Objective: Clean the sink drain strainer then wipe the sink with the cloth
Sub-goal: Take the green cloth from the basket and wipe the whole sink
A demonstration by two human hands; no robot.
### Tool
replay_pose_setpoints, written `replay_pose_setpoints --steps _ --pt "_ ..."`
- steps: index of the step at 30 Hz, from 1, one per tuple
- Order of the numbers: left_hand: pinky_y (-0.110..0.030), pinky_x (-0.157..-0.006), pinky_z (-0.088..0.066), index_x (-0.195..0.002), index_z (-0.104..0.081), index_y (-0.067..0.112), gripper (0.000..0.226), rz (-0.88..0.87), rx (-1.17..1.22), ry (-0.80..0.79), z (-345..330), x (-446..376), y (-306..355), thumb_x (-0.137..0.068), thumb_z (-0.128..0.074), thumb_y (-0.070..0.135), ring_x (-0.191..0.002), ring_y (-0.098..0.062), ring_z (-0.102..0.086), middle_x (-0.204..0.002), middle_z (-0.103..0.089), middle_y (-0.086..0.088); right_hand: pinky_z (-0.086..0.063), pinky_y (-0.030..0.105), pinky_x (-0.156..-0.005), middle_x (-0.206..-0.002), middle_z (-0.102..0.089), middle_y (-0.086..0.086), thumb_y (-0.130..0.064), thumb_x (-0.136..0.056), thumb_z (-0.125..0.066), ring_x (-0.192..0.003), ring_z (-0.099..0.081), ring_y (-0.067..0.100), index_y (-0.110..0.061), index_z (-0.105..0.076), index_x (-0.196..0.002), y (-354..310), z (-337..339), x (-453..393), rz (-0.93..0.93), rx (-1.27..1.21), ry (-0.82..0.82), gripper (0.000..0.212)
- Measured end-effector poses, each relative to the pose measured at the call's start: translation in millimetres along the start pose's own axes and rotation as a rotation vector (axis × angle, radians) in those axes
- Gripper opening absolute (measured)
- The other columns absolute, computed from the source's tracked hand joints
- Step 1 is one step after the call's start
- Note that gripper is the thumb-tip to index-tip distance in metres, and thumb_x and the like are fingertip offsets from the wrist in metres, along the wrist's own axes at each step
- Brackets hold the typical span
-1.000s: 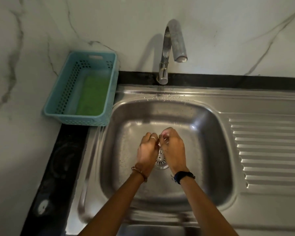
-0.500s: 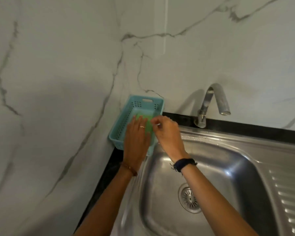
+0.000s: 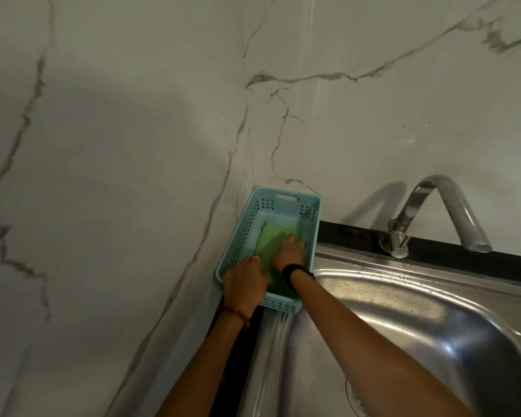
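Fingers of the right hand (image 3: 287, 251) lie spread and flat on the green cloth (image 3: 272, 239) inside the basket (image 3: 243, 224), pressing on it rather than closed around it. Next to it, the left hand (image 3: 245, 281) rests over the basket's near left rim with its fingers curled downward; whether they pinch the cloth's edge or only the rim I cannot tell. A ring shows on one left finger, a thin bracelet on the left wrist and a dark band on the right wrist. The pale blue, perforated basket sits in the corner against the marble wall (image 3: 133, 145), just left of the sink (image 3: 433, 320). Only an arc of the strainer (image 3: 352, 397) peeks out at the bottom of the bowl, beside the right forearm. At the sink's back edge stands the tap (image 3: 433, 215), spout bent down toward the bowl. No writing or brand can be read anywhere.
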State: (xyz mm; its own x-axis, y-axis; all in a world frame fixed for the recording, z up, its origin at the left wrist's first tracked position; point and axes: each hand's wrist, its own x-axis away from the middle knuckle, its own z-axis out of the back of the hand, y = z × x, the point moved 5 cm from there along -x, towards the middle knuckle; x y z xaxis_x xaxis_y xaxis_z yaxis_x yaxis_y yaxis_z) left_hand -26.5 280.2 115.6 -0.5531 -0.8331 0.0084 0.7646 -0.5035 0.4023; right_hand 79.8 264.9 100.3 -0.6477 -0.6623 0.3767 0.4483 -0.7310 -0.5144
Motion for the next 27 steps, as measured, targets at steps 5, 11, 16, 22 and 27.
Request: replay_pose_setpoints --steps 5,11,16,22,27 --pt "-0.038 -0.104 -0.039 -0.137 -0.039 0.015 0.040 0.175 0.673 0.042 18 -7 6 -0.097 -0.039 0.020 -0.124 -0.024 -0.047 -0.139 -0.048 -0.009 -0.046 0.042 -0.097 -0.128 -0.048 0.020 0.007 -0.079 -0.059 -0.114 -0.052 0.032 -0.003 -0.037 -0.130 -24 36 12 0.269 -0.499 0.061 0.056" --pt "-0.023 -0.057 -0.055 -0.113 -0.059 0.016 0.035 0.229 1.469 0.026 59 -5 53 -0.094 -0.040 0.038 -0.085 -0.012 -0.065 -0.106 -0.066 -0.006 -0.045 0.008 -0.055 -0.106 -0.051 -0.007 0.003 -0.080 -0.062 -0.062 -0.052 -0.003 -0.027 -0.032 -0.135 -36 91 80 0.709 -0.535 0.063 0.069" --pt "-0.022 -0.050 -0.055 -0.085 -0.066 0.016 0.037 0.238 1.715 -0.074 56 24 98 -0.095 -0.037 0.036 -0.058 -0.012 -0.069 -0.067 -0.073 -0.002 -0.049 0.013 -0.066 -0.094 -0.055 -0.003 -0.010 -0.075 -0.075 -0.072 -0.055 0.007 -0.018 -0.054 -0.112 8 122 112 0.507 -0.870 -0.008 0.044" --pt "-0.025 -0.056 -0.049 -0.079 -0.059 0.012 0.030 0.380 1.635 -0.311 4 64 139 -0.093 -0.038 0.029 -0.060 -0.021 -0.060 -0.070 -0.061 -0.009 -0.051 0.013 -0.057 -0.068 -0.068 -0.002 0.002 -0.081 -0.063 -0.063 -0.063 0.005 -0.014 -0.065 -0.093 101 140 131 0.318 -1.135 -0.048 0.019" --pt "-0.028 -0.057 -0.049 -0.094 -0.059 0.009 0.029 0.428 1.487 -0.343 -26 85 153 -0.096 -0.035 0.026 -0.067 -0.021 -0.062 -0.076 -0.065 -0.006 -0.049 0.029 -0.069 -0.080 -0.071 0.000 -0.011 -0.084 -0.054 -0.077 -0.062 0.017 -0.015 -0.068 -0.091 188 143 145 0.150 -1.430 -0.092 0.016"
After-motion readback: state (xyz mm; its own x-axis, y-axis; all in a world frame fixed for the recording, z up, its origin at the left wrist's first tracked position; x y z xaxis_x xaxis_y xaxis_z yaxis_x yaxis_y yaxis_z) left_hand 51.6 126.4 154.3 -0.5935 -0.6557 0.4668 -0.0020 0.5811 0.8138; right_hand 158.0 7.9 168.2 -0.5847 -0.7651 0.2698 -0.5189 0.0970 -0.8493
